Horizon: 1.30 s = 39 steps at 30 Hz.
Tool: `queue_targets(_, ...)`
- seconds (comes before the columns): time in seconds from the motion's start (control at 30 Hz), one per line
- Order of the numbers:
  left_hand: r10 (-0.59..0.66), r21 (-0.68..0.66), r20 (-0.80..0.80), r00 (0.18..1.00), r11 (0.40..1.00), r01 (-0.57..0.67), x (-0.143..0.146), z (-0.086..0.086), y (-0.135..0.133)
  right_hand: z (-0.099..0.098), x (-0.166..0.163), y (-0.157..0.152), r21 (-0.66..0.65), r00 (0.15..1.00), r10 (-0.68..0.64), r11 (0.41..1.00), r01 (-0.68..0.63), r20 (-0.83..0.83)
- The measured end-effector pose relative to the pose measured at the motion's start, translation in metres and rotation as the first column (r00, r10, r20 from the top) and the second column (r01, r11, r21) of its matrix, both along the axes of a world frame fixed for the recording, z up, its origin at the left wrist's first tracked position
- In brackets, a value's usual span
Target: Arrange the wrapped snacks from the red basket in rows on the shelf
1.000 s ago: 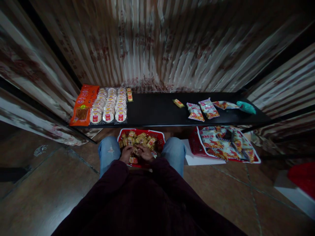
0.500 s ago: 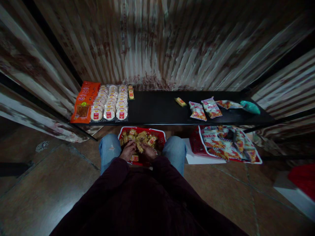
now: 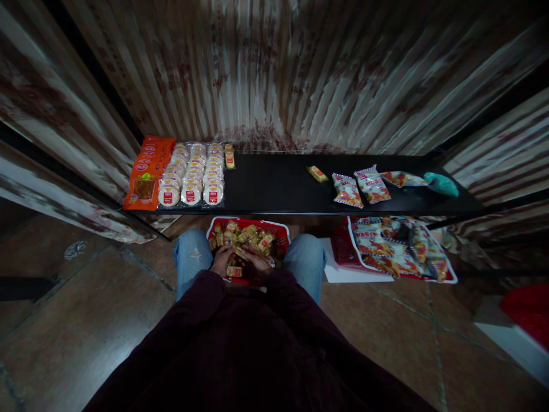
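The person crouches over a red basket (image 3: pixel 282 232) that sits on the floor between both knees, just under the front edge of a black shelf (image 3: pixel 274 189). The basket is heaped with small yellow-wrapped snacks (image 3: pixel 249 234).

Both hands are down in the near end of that heap. The left hand (image 3: pixel 222 261) and the right hand (image 3: pixel 258 260) lie side by side, close enough to touch or nearly so, with fingers bent among the wrappers. One red-and-yellow packet (image 3: pixel 234 271) shows just below them. The light is dim (and the hands are small in view), so I cannot tell whether either hand has closed on a packet or only rests on the pile.

On the shelf's left end lie a flat orange packet (image 3: pixel 144 173), three rows of round cakes (image 3: pixel 193 178) in clear wrap, and beside them a short line of yellow bars (image 3: pixel 230 158). Further right are a single yellow bar (image 3: pixel 317 173), two small snack bags (image 3: pixel 359 189) and a teal object (image 3: pixel 441 184). Under the shelf's right part, a second red basket (image 3: pixel 341 249) holds large printed bags (image 3: pixel 394 246).
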<state>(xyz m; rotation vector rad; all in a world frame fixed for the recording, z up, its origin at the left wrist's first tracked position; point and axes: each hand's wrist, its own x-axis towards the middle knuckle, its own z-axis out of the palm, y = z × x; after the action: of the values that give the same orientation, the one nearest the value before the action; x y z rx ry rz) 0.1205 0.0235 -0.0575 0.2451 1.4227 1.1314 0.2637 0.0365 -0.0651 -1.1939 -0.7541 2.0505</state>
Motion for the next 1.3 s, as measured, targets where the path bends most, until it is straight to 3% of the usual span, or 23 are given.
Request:
queue_targets(0.13,0.005,-0.032,-0.009,1.0,0.999,-0.006,0.0,-0.005,0.0,0.008,0.001,0.002,-0.109,0.997,-0.046,0.993,0.052,0.054)
queue_targets(0.47,-0.039,-0.03,-0.008,0.999,0.999,0.038,0.001,-0.001,-0.003,0.018,0.0,0.0,-0.086,0.996,-0.069,0.994,0.074,0.052)
queue_targets(0.97,-0.189,-0.104,0.145,0.971,0.973,0.205,0.005,0.013,-0.009,0.001,0.001,0.001,0.122,0.996,-0.084,0.989,0.086,-0.024)
queue_targets(1.1,-0.176,-0.146,0.19,0.966,0.968,0.205,0.005,0.011,-0.007,0.001,0.0,0.0,0.126,0.996,-0.061,0.99,0.068,-0.06)
queue_targets(1.3,-0.213,-0.14,0.302,0.929,0.954,0.264,0.003,0.011,-0.008,0.0,0.0,0.0,0.124,0.995,-0.098,0.988,0.095,0.019)
